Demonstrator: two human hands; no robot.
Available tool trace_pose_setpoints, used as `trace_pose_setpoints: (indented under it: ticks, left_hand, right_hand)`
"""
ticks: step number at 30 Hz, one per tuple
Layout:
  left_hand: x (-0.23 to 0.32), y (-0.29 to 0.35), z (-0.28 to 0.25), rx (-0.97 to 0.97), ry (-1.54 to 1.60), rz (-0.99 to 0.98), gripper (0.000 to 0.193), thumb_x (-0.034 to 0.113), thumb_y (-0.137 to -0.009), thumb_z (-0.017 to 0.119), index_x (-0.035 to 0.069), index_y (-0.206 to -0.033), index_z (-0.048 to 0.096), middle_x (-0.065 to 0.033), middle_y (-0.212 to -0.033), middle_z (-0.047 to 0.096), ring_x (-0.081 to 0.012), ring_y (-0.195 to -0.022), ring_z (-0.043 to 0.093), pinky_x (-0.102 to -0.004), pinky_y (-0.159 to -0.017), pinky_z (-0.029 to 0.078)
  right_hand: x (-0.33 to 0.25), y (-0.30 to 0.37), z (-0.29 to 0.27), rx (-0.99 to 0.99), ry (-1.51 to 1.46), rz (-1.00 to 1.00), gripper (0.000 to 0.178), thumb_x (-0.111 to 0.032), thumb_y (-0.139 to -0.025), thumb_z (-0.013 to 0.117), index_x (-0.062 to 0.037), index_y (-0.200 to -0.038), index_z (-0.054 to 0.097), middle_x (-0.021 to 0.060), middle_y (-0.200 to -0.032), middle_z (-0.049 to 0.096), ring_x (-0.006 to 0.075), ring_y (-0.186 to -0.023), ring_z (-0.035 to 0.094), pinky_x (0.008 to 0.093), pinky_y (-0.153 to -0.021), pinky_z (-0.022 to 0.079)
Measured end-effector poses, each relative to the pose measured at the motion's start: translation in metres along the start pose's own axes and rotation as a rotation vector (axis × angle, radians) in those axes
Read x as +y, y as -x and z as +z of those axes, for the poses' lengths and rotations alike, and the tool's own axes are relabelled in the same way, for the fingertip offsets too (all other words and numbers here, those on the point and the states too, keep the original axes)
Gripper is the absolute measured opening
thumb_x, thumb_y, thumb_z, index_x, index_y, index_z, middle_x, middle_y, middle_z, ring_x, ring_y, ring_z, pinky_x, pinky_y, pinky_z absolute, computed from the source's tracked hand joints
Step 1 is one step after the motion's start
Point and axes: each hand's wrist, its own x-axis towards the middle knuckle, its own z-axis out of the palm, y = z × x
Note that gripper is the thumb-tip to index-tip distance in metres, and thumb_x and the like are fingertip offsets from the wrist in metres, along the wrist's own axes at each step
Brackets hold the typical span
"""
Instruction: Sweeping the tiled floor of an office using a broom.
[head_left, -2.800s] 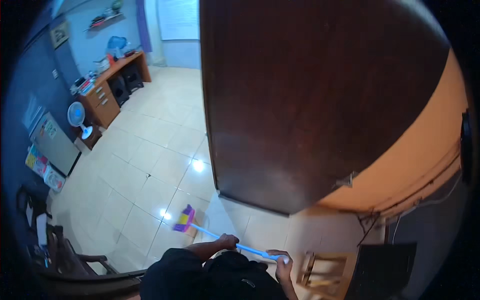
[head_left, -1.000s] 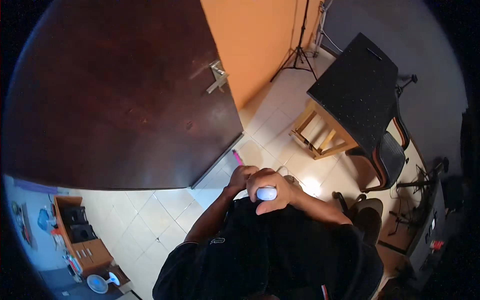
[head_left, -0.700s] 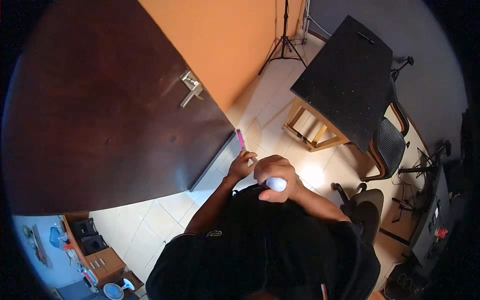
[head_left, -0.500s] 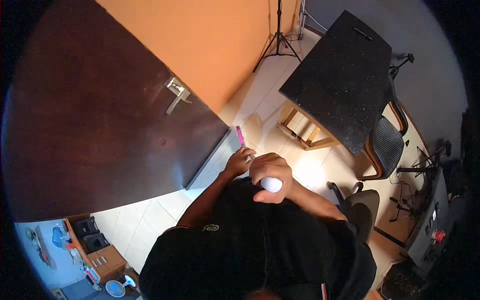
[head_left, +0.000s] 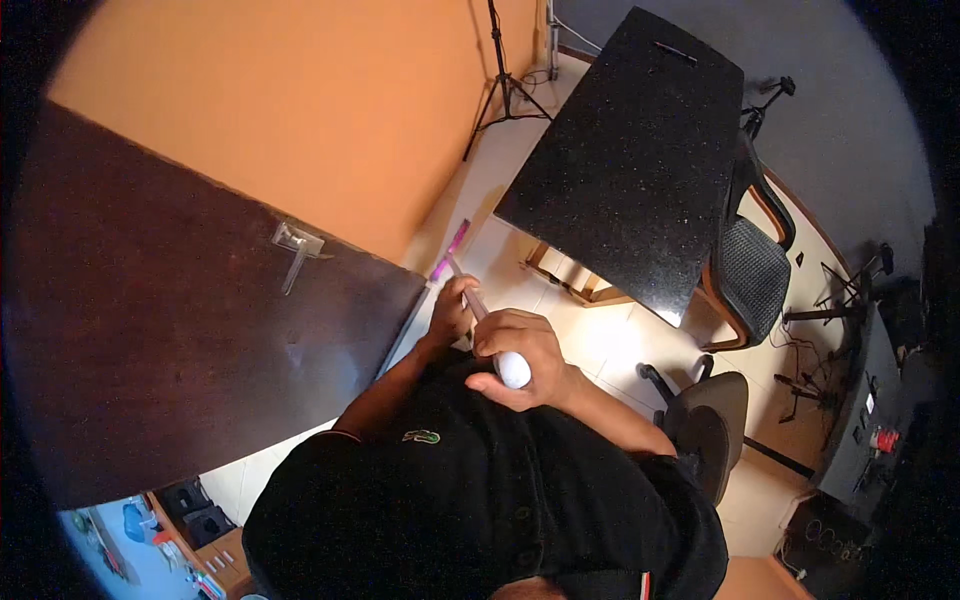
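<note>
Both of my hands grip a long-handled floor tool, a pale pole with a white rounded end [head_left: 513, 370] and a narrow pink head [head_left: 458, 240] on the floor. I cannot make out whether it is a broom or a wiper. My right hand [head_left: 533, 352] is wrapped round the pole close to its white end, in front of my chest. Lower on the pole, my left hand [head_left: 452, 310] is closed round it. The pink head lies near the free edge of a dark brown door [head_left: 200, 330], between the door and a black table [head_left: 630, 160].
The door carries a metal lever handle [head_left: 297, 250]. An orange wall [head_left: 300, 110] stands behind it, with a black tripod [head_left: 507, 95] in the corner. A black chair [head_left: 755, 280] stands by the table, and an office chair [head_left: 708, 425] is close to my right elbow.
The pink head now lies crosswise and shows more of its length. My view has turned, so the door, table and tripod appear shifted left. Both hands keep their grip on the pole.
</note>
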Motion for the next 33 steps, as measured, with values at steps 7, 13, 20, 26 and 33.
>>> trace_pose_setpoints:
  ticks: [7,13,20,26,33]
  left_hand:
    - [-0.012,-0.065,-0.005,0.149,-0.156,-0.005,0.016,0.010,-0.071,0.064,0.005,-0.071,0.049,-0.0127,-0.069,0.050,-0.0324,-0.067,0.050,-0.0407,-0.063,0.038]
    - [-0.061,-0.143,-0.002,0.119,0.031,0.026,0.017,0.010,-0.073,0.064,0.005,-0.066,0.049,-0.0115,-0.062,0.051,-0.0325,-0.062,0.050,-0.0416,-0.059,0.038]
    - [-0.126,-0.237,-0.018,-0.006,0.140,0.092,0.019,0.012,-0.072,0.065,0.004,-0.064,0.050,-0.0126,-0.060,0.051,-0.0326,-0.059,0.051,-0.0409,-0.056,0.038]
    - [-0.173,-0.306,-0.026,-0.216,0.262,0.135,0.020,0.018,-0.072,0.066,0.004,-0.064,0.054,-0.0121,-0.060,0.052,-0.0314,-0.059,0.052,-0.0405,-0.057,0.039]
    - [-0.214,-0.374,0.008,-0.431,0.276,0.319,0.020,0.025,-0.074,0.063,0.008,-0.067,0.057,-0.0074,-0.064,0.056,-0.0278,-0.064,0.055,-0.0393,-0.059,0.041]
  right_hand:
    - [0.030,-0.026,-0.012,-0.026,-0.008,0.038,0.041,-0.012,-0.071,0.071,-0.0055,-0.100,0.042,0.0145,-0.079,0.057,0.0281,-0.069,0.058,0.0371,-0.062,0.048]
    - [0.074,-0.069,-0.026,0.025,0.174,0.173,0.040,-0.012,-0.068,0.073,-0.0055,-0.093,0.044,0.0151,-0.080,0.057,0.0310,-0.075,0.061,0.0393,-0.065,0.049]
    - [0.153,-0.156,-0.009,0.008,0.170,0.192,0.035,-0.020,-0.061,0.080,-0.0083,-0.073,0.049,0.0070,-0.071,0.058,0.0242,-0.068,0.061,0.0364,-0.063,0.050]
    - [0.215,-0.209,0.011,-0.029,0.367,0.192,0.041,-0.026,-0.059,0.081,-0.0073,-0.076,0.049,0.0050,-0.068,0.057,0.0234,-0.065,0.061,0.0345,-0.061,0.052]
    - [0.264,-0.218,0.008,0.035,0.750,0.262,0.044,-0.030,-0.058,0.081,-0.0067,-0.079,0.051,0.0049,-0.072,0.057,0.0223,-0.067,0.061,0.0320,-0.060,0.052]
